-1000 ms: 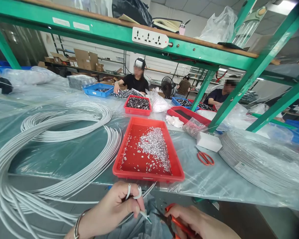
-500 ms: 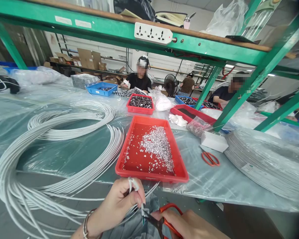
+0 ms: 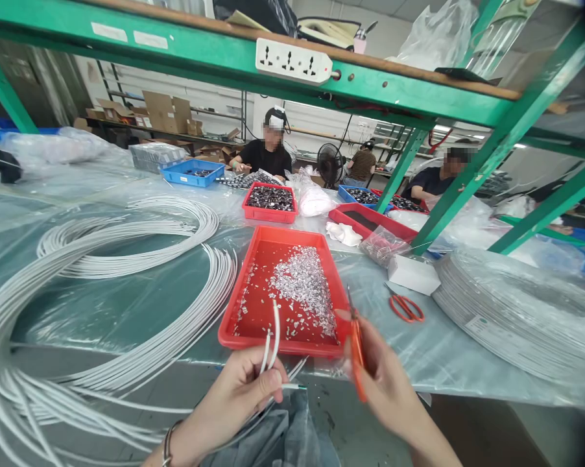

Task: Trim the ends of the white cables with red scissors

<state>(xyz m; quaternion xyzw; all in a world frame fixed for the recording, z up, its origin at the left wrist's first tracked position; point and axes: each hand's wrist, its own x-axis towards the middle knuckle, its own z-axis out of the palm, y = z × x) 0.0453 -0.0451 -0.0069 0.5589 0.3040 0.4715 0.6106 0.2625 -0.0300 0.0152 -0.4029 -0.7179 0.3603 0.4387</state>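
Observation:
In my left hand (image 3: 246, 388) a few ends of white cable (image 3: 275, 331) are pinched between thumb and fingers; two ends point up and another pokes out to the right, with a bit of green at its tip. My right hand (image 3: 377, 376) is wrapped round a pair of orange-handled scissors (image 3: 357, 360), blades pointing up beside the tray's right wall. Just beyond both hands lies a red tray (image 3: 231, 305) holding a heap of small silvery metal pieces (image 3: 307, 282). Large coils of white cable (image 3: 10, 324) spread to my left and run toward my left hand.
Another pair of orange scissors (image 3: 406, 307) lies right of the tray, near a white box (image 3: 414, 274) and a large wrapped cable coil (image 3: 511, 324). Behind are red trays of dark parts (image 3: 271, 197). A green shelf frame (image 3: 185, 55) crosses overhead. Co-workers sit across the table.
My right hand has moved up and away from the cable, turning the scissors upright. The blades were at a cable end; that end now shows free, and two other ends stand up.

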